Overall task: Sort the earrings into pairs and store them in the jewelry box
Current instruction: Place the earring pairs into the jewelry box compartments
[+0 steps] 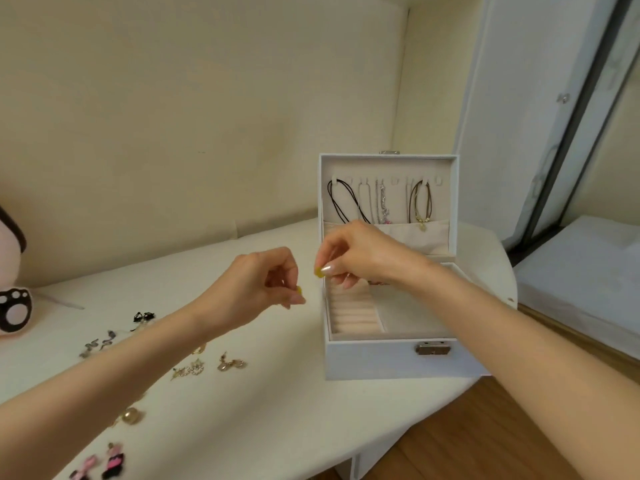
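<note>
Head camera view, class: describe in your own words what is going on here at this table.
A person is sorting earrings. The left hand pinches a small yellow earring and the right hand pinches a second yellow earring, both held near the left edge of the open white jewelry box. Necklaces hang inside its lid. Gold, silver, black and pink earrings lie on the white table, not yet stored.

free: bare table (pixel 277 393) between earrings (pixel 194 368) and jewelry box (pixel 374 362) | obstacle: upright lid (pixel 453 202) behind | right compartment (pixel 408 317) seemingly open
</note>
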{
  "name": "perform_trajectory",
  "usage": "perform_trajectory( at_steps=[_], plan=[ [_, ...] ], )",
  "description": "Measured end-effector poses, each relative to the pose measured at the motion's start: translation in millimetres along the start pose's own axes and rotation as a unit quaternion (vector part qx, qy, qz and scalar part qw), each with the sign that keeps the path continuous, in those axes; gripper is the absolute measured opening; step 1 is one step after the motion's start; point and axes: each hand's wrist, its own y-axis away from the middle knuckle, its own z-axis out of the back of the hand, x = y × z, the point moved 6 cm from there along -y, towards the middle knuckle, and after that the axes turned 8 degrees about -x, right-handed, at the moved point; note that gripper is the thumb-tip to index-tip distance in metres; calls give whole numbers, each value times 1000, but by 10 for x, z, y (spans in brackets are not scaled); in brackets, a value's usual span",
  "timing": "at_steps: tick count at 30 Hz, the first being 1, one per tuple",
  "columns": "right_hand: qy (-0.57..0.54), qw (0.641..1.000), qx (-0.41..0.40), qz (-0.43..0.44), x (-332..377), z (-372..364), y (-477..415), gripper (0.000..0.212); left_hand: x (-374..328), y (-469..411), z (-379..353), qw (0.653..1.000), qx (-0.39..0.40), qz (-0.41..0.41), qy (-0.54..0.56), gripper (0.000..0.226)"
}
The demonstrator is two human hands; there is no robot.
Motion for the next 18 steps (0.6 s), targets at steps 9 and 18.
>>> perform_trajectory(
  at_steps=[9,18],
  plan=[
    [-37,997,-16,-66,-529,201,-7,15,-147,-279,-426,999,-7,-38,-34,30],
    [29,998,-37,-38,-654,208,-57,9,-119,-436,-513,997,-60,-48,14,18]
  ],
)
